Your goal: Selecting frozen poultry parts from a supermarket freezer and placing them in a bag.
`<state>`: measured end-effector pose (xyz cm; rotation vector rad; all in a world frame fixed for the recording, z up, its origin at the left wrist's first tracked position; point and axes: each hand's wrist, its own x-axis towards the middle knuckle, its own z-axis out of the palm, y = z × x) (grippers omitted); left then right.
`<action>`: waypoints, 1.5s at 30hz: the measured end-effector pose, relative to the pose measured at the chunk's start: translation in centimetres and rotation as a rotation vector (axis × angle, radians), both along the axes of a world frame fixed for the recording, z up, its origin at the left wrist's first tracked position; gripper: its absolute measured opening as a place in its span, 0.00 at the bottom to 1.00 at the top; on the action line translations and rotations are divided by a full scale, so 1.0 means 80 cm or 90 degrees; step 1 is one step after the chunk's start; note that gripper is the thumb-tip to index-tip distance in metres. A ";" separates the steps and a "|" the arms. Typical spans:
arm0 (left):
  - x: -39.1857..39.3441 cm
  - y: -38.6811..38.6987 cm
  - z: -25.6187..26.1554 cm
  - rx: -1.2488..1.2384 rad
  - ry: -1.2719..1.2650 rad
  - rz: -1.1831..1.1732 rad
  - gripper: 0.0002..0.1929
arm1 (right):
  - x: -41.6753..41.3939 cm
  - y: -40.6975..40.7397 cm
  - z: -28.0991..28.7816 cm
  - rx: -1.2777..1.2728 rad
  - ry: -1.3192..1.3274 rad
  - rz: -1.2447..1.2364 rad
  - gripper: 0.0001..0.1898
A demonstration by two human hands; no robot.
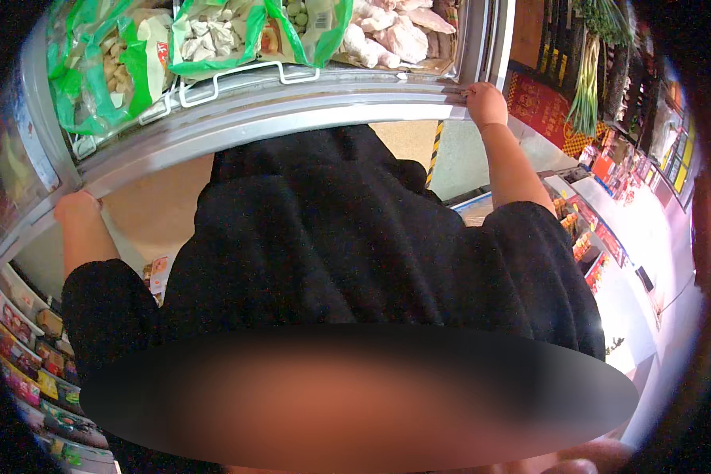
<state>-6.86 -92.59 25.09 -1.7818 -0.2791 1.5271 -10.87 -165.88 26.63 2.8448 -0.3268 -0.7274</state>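
Note:
My left hand (78, 204) rests on the metal front frame of a chest freezer (308, 112) near its left corner; its fingers are hidden. At the right corner, my right hand (487, 103) is curled over the frame with its fingers folded. Inside the freezer, between my hands, lie green-and-clear plastic bags (136, 65) of pale frozen food pieces (210, 38). Beside them, on the right, is a pile of raw, pale frozen poultry pieces (400, 32). White wire basket handles (249, 70) run along the near inner side.
Scallions (589, 77) hang at a rack on the right, above a red printed panel (533, 109). Packaged goods (580, 237) stand behind my right arm. Shelves of packets (35, 361) line the lower left. Black-and-yellow tape (435, 148) marks the floor area below the freezer.

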 end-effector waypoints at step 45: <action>-0.013 0.029 -0.023 -0.060 -0.131 0.022 0.22 | 0.044 0.067 -0.028 -0.052 0.230 0.069 0.18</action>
